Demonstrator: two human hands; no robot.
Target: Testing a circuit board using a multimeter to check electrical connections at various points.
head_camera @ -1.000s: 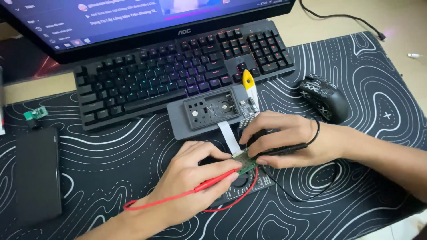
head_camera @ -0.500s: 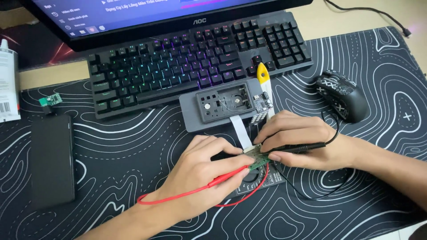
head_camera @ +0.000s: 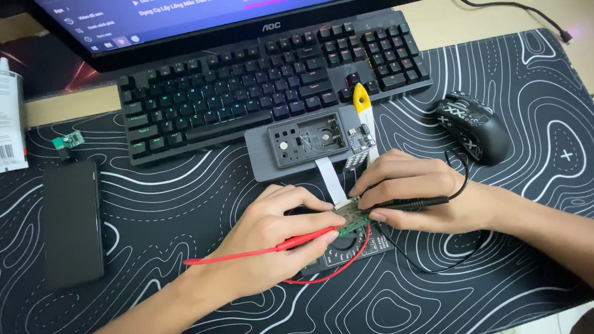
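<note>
My left hand (head_camera: pixel 272 238) pinches a glossy red probe (head_camera: pixel 297 242) and my right hand (head_camera: pixel 421 192) grips a slim black probe (head_camera: pixel 411 202), both tips on the small green circuit board (head_camera: pixel 352 216), while a white labelled packet (head_camera: pixel 11 124) stands at the far-left tabletop edge.

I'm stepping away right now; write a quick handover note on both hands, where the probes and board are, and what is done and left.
Left hand: grip shut on the red probe, tip on the small green circuit board.
Right hand: grip shut on the black probe, tip on the same board.
The board lies over the multimeter on the desk mat, joined by a white ribbon cable to the opened grey device by the keyboard.
Done: device opened, both probes placed.
Left: the meter's display is hidden, so no reading can be confirmed.
</note>
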